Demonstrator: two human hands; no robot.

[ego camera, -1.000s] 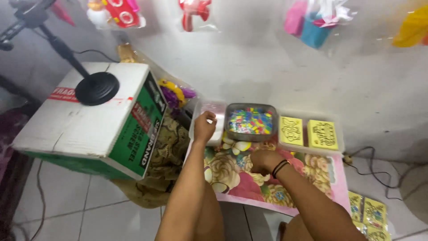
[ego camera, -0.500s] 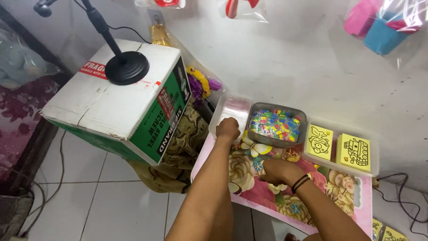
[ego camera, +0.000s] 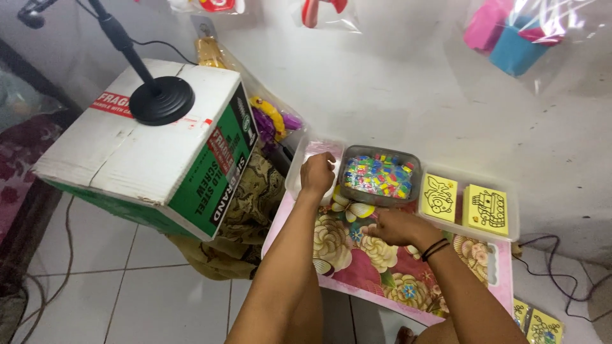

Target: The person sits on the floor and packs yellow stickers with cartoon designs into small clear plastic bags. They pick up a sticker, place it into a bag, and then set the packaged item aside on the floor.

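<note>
My left hand (ego camera: 317,172) reaches over the rim of a clear plastic tray (ego camera: 295,181) at the left end of a pink floral table top (ego camera: 357,267); its fingers curl down into the tray and hide what they touch. My right hand (ego camera: 396,227), with dark bands on the wrist, rests on the floral surface with fingers tucked under, just in front of a grey tub (ego camera: 347,167) full of small colourful pieces (ego camera: 379,176). Right of the tub a clear tray (ego camera: 515,220) holds two yellow picture cards (ego camera: 439,197) (ego camera: 486,207).
A large white and green cardboard box (ego camera: 153,150) stands to the left with a black round stand base (ego camera: 160,100) on top. Patterned cloth (ego camera: 252,204) lies between box and table. More yellow cards (ego camera: 539,323) lie on the floor at lower right, and cables (ego camera: 551,245) run by the wall.
The view has swung so the box fills more of the left side. My left hand stays at the clear tray and my right hand stays on the floral surface; neither has visibly moved.
</note>
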